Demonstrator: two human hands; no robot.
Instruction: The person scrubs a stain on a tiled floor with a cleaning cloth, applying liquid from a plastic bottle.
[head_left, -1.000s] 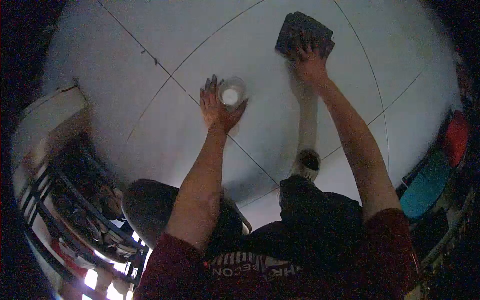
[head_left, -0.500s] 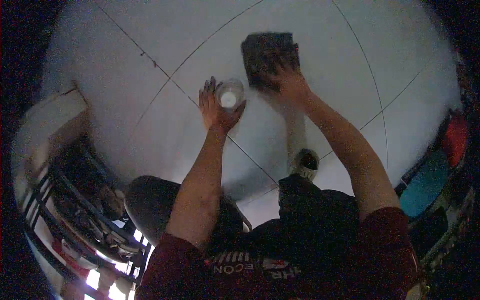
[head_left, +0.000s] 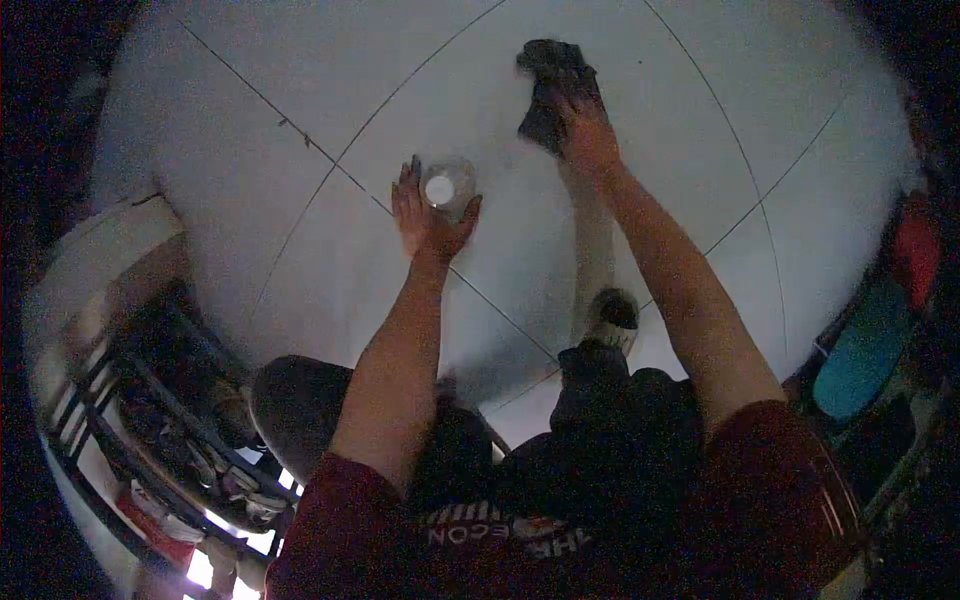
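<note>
Beside the clear jar that the left hand gripped on the white tiled floor, the right hand had bunched the previously flat dark cloth and pressed it just beyond the jar, suggesting wiping continued.

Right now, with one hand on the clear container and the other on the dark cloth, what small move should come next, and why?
Probably draw the dark cloth back across the white tiled floor toward the body. The right hand presses it at full reach, bunched, while the left hand steadies the clear container beside it.
</note>
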